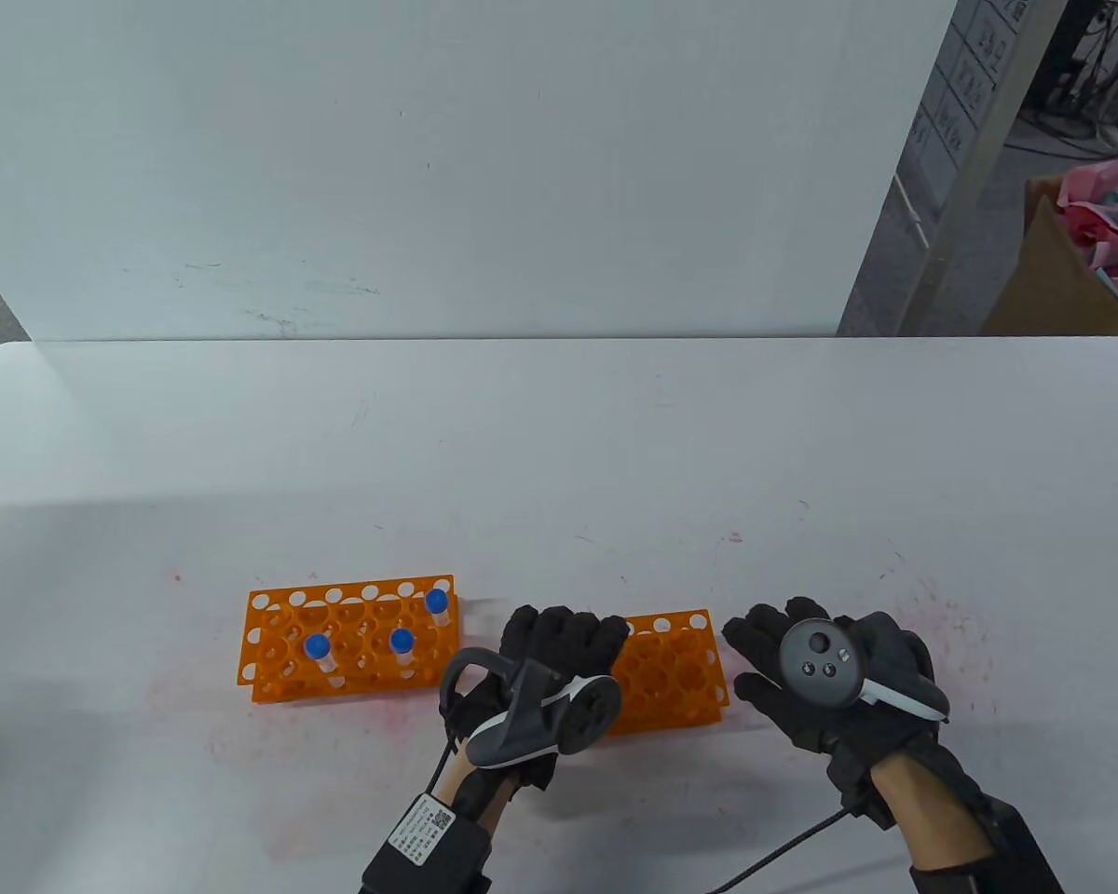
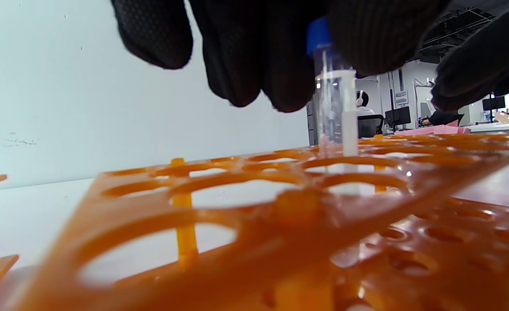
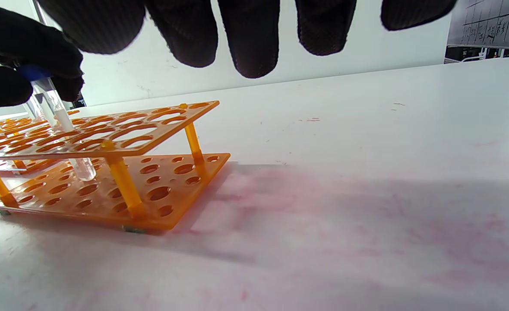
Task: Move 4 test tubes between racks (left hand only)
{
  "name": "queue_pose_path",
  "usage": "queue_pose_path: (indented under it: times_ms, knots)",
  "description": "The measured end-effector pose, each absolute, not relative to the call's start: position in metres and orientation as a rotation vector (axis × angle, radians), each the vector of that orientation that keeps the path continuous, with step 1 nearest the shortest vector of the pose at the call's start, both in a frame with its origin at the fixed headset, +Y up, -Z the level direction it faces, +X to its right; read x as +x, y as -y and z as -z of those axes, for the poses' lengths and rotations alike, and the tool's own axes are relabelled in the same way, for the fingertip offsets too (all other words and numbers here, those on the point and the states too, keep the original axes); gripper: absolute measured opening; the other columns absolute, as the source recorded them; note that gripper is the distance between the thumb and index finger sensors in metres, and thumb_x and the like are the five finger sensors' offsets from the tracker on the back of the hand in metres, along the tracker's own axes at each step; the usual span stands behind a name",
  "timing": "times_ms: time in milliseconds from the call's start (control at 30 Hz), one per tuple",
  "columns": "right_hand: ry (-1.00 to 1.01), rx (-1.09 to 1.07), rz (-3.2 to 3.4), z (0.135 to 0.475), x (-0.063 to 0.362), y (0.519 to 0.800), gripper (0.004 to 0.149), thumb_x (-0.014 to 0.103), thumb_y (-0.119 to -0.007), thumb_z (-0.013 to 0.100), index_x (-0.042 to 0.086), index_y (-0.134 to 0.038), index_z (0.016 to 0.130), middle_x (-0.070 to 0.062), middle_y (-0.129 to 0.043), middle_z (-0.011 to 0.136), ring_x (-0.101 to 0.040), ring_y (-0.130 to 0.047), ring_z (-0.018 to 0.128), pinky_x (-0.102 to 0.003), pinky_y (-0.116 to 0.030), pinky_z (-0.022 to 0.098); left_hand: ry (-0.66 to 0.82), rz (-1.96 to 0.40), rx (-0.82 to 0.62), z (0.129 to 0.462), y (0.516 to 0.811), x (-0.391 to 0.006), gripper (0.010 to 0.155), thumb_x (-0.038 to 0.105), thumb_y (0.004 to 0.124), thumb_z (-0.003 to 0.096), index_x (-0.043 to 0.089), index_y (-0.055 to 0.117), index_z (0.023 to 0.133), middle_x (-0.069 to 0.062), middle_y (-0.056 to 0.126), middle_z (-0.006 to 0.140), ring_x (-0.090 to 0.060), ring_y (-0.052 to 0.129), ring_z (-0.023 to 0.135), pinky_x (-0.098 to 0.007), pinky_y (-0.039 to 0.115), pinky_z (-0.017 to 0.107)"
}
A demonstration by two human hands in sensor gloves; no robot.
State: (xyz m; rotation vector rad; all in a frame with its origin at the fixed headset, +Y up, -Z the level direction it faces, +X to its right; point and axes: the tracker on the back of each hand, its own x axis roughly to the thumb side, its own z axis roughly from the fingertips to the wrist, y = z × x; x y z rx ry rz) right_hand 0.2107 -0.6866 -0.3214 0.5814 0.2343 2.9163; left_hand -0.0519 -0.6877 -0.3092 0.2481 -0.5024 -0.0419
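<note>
While left hand (image 1: 559, 666) fingers pinch tube (image 2: 335, 112) over rack (image 1: 668, 672), right hand (image 1: 824, 680) lies spread.

L hand (image 1: 559, 652) over R rack (image 1: 671, 675)

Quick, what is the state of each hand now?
Left hand: grips a blue-capped test tube standing in the right rack.
Right hand: open, holds nothing.

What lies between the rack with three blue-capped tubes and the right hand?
The left hand, holding a test tube in the second rack; beyond that rack, bare table up to the right hand. Table view shows it.
</note>
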Motion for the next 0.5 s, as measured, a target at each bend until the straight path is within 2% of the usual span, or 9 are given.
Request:
queue_pose_path:
  times_ms: [300,500]
  knots:
    - [-0.245,0.591,-2.919,0.321,0.210,0.687,0.061,0.053,-0.058,0.054,0.027,-0.049,0.109,-0.011,-0.053,0.117,-0.053,-0.046,0.103,-0.077,-0.043,0.066,0.490,-0.067,0.300,0.307,0.671,-0.068,0.054,0.043,0.075,0.0478,0.034,0.066,0.101,0.003,0.086,0.099,-0.026,0.089,0.090,-0.056,0.073,0.068]
    - [-0.231,0.600,-2.919,0.321,0.209,0.686,0.061,0.053,-0.058,0.054,0.027,-0.049,0.109,-0.011,-0.053,0.117,-0.053,-0.046,0.103,-0.077,-0.043,0.066,0.413,-0.161,0.375,0.309,0.657,-0.091,0.054,0.042,0.075,0.0479,0.033,0.067,0.100,0.001,0.087,0.097,-0.028,0.090,0.089,-0.056,0.073,0.067]
